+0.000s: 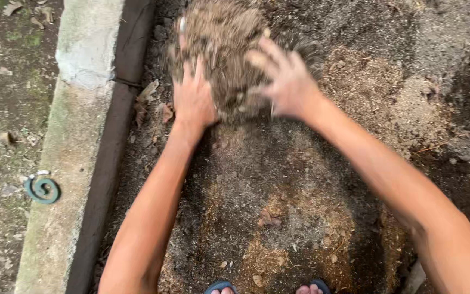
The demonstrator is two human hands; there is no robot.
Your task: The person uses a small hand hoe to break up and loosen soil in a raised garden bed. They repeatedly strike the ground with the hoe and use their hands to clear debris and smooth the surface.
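Note:
Both my hands hold up a large clump of dry brownish soil and fibre [225,49] over a bed of loose dark earth [278,185]. My left hand [192,98] presses the clump's left side, fingers spread upward. On the clump's right side my right hand [288,81] grips it with its fingers dug in. The clump is blurred and crumbs trail off its right edge. Both forearms reach in from the bottom of the view.
A concrete curb [74,163] runs top to bottom on the left, edging the earth bed. A green spiral coil [42,189] lies on that curb. Dead leaves dot the ground at far left. My toes in blue sandals [221,287] show at the bottom edge.

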